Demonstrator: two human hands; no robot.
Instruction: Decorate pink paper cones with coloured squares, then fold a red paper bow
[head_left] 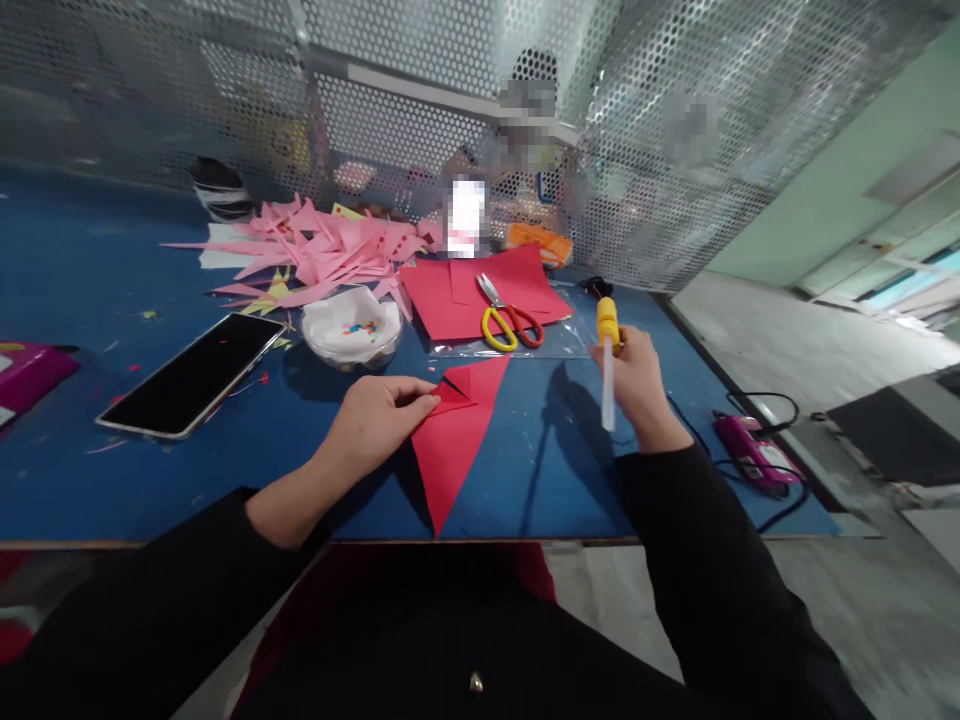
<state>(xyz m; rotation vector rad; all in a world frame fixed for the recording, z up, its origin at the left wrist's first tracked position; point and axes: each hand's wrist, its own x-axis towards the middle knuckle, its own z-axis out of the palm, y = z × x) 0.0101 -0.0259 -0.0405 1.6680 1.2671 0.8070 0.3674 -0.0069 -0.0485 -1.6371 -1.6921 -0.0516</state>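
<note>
- Black sleeves (720, 600) nearest the lens, both forearms reaching out over the near edge of a blue table (90, 470).
- Left hand (375, 420) palm down, fingertips pressing a fold at the top of a red paper triangle (457, 440); not closed around it, only pinning it flat.
- Red paper triangle lying on the table straight ahead, between the two hands, long point aimed back toward the table's near edge.
- Right hand (637, 385) closed around a glue gun (607, 345) with a yellow body and a white stick below the fist, held upright just right of the triangle, clear of the paper.
- Black phone (195, 375) face up, left of the left hand.
- Clear bowl (351, 330) with white lining and small coloured bits, just behind the left hand.
- Red sheets (457, 295) farther back on a clear sleeve, scissors (510, 315) with yellow and red handles resting on them.
- Heap of pink paper triangles (315, 255) at the back left.
- Pink device (754, 450) with black cable at the table's right edge.
- Perforated metal screen (660, 150) behind the table.
</note>
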